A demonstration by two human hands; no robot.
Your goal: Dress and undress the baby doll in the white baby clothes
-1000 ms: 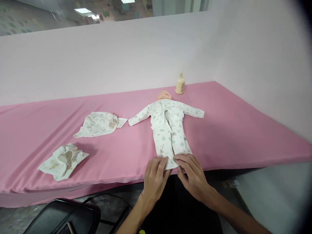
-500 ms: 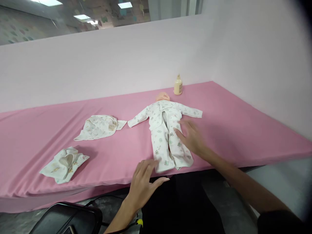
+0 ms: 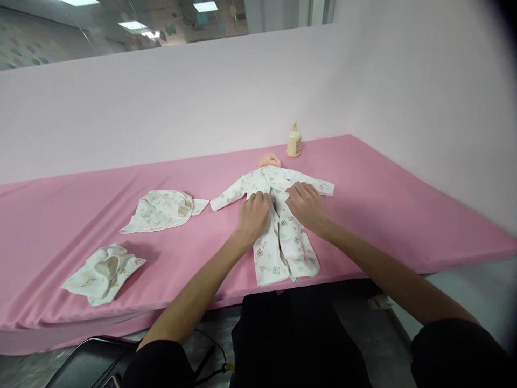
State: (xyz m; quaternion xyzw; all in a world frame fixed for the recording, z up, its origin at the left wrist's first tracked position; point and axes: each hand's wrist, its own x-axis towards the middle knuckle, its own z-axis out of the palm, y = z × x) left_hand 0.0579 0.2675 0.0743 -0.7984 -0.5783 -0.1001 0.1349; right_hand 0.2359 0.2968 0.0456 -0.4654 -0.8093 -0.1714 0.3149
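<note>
On the pink-covered table [image 3: 383, 215], we have the baby suit [image 3: 291, 242] lying spread face up near the front edge, sleeves out to the sides and legs pointing towards us. We judge the laying-out as done; what looks unfinished is the front, which gapes from the waist down between the legs, and nothing fastened shows there. Our left hand [image 3: 255, 213] and right hand [image 3: 306, 205] sit at the waist on either side of that gap, fingers curled in and apparently gripping the cloth, though our fingertips are hidden. Counting down by size, we have one table, one black chair [image 3: 95, 358] partly in view, one suit with two sleeves and two legs, two other printed cloths on our left, a flat one [image 3: 165, 207] and a bundled one [image 3: 103, 275], two hands, one pump bottle [image 3: 294, 144], and one doll-like head [image 3: 269, 160] at the collar.
</note>
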